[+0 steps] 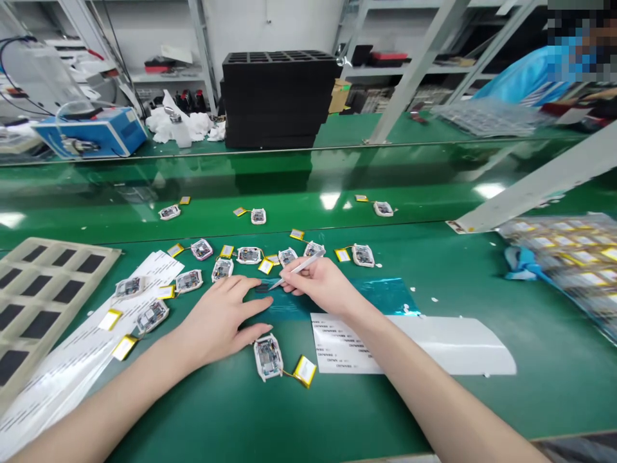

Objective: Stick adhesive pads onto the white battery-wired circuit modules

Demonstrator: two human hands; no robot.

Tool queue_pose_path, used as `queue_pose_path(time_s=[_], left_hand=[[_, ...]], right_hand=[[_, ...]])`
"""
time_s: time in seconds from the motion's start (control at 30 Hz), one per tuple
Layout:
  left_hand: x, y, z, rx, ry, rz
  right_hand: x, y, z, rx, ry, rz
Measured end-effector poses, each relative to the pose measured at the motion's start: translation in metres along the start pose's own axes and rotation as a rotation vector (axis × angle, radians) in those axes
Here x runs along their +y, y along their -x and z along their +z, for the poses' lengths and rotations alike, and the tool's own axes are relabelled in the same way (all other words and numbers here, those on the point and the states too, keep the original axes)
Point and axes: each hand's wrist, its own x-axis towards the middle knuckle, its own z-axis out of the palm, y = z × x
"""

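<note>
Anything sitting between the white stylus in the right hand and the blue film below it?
Nothing visible does: the white stylus, held in the right hand, angles down so its tip reaches the left part of the blue film, beside the left hand.

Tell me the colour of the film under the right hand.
Shiny teal-blue; the film shows best in the head view.
</note>
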Motion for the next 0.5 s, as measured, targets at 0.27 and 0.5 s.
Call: queue_pose_path(time_s=[0.27,0.5], left_hand=[[0.006,0.0,-0.003,-0.039,0.003,-0.032],[0.004,0.001,-0.002,-0.01,0.045,-0.058]], right_hand=[[-0.01,0.009,-0.003,0.007,-0.039,0.01],[-0.029,0.026,-0.013,0.057,-0.04,-0.044]])
